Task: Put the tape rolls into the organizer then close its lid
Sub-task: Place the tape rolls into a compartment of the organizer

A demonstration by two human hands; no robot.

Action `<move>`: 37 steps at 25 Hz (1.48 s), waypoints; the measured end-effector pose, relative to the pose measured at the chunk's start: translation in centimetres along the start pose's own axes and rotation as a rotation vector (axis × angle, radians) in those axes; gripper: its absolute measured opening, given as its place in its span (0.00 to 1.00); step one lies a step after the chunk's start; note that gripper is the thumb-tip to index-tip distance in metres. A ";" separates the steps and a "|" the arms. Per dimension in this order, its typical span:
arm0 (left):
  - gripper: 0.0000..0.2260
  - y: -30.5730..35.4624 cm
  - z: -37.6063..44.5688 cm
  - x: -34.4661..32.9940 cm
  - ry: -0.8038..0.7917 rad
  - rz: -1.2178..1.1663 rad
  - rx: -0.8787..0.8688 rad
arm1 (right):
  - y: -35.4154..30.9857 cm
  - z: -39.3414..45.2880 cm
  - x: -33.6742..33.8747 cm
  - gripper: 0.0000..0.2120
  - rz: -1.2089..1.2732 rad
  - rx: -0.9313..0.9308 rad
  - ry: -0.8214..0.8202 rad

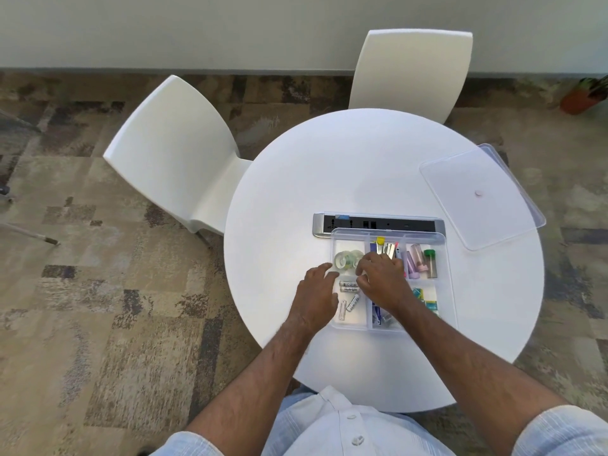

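A clear plastic organizer (441,245) with several compartments lies on the round white table (296,199). Two clear tape rolls (342,260) sit in its far-left compartment. My right hand (383,279) hovers over the organizer's middle, fingers curled down against the right-hand roll; whether it grips the roll is hidden. My left hand (317,291) rests at the organizer's left wall, fingers stretched toward the rolls and holding nothing. The clear lid (480,195) lies apart at the table's right edge, partly overhanging it.
Batteries (349,296) fill the near-left compartment; tubes (424,261), small packets (427,299) and other stationery fill the rest. A grey power strip (378,222) is set into the table just behind the organizer. Two white chairs (174,149) stand at the far side.
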State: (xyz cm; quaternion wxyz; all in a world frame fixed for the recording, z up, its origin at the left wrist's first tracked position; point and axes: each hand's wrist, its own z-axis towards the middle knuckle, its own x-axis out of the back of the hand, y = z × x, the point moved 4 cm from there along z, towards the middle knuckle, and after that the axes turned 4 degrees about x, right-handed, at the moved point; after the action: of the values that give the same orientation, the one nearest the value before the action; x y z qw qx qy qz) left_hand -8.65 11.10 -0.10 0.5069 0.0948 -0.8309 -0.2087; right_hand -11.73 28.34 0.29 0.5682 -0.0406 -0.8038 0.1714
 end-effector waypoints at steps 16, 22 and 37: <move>0.32 -11.2 -3.0 -1.3 -0.040 0.004 0.221 | -1.7 0.7 -0.6 0.08 0.078 -0.060 0.059; 0.35 -11.2 -0.1 -1.8 -0.121 0.000 0.157 | -1.2 0.4 -1.3 0.09 0.085 -0.103 0.059; 0.38 -11.7 4.4 -6.2 0.142 0.198 0.195 | 0.3 5.1 -1.6 0.17 -0.079 0.069 0.017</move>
State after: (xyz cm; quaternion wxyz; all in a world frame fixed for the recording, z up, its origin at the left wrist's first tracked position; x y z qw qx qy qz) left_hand -10.25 3.99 -12.01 0.5707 0.0758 -0.8147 -0.0690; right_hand -15.95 27.02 -2.72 0.5825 0.0094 -0.7935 0.1760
